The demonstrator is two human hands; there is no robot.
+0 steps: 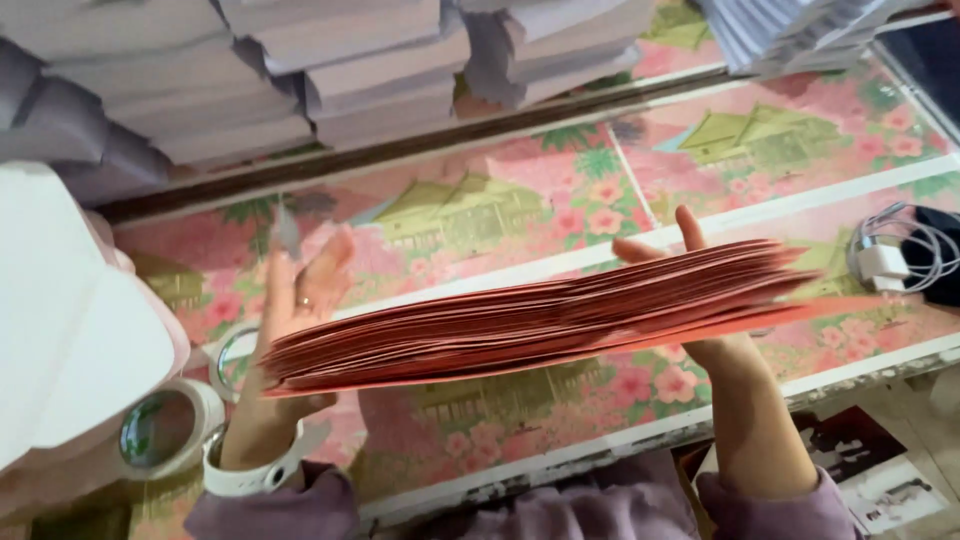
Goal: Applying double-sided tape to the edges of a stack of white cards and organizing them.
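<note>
A thick stack of thin red paper sheets (540,320) lies flat between my two hands above the table. My left hand (295,300), with a ring and a white wrist band, presses against the stack's left end. My right hand (700,300) holds the right end from beneath, fingers pointing up behind the sheets. The stack's right edge fans out slightly. Below it lies a tabletop covering (560,200) patterned with pink flowers and green houses.
Piles of white paper bundles (330,70) stand along the table's back. Rolls of clear tape (165,425) sit at the left near a white stack (70,320). A white charger with a coiled cable (885,260) lies at the right. The table's worn front edge (620,440) is below.
</note>
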